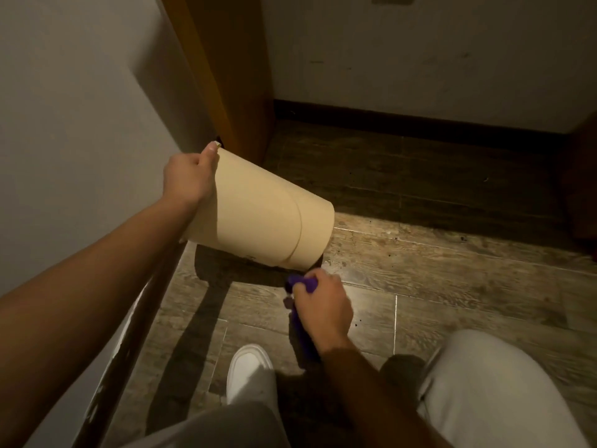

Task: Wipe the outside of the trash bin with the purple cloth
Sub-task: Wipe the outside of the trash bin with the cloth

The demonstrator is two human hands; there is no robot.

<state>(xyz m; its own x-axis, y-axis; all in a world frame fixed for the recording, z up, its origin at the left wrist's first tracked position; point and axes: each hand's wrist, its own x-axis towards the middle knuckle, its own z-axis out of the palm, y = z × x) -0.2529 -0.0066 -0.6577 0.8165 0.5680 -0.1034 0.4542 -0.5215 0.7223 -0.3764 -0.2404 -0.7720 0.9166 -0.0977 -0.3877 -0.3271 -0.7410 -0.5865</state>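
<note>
A cream-coloured trash bin (258, 208) is held tilted on its side above the floor, its base pointing right and its rim to the left. My left hand (189, 177) grips the rim, thumb over the upper edge. My right hand (323, 305) is closed around the purple cloth (302, 284), bunched in my fist just below the bin's lower right end; a strip of cloth hangs down beneath the wrist. Whether the cloth touches the bin is unclear.
A white wall (74, 124) runs along the left with a dark baseboard (135, 321). A wooden door frame (226, 76) stands behind the bin. The wood-look tile floor (452, 286) stretches right. My white shoe (248, 370) and light trouser knees (491, 383) are near the bottom.
</note>
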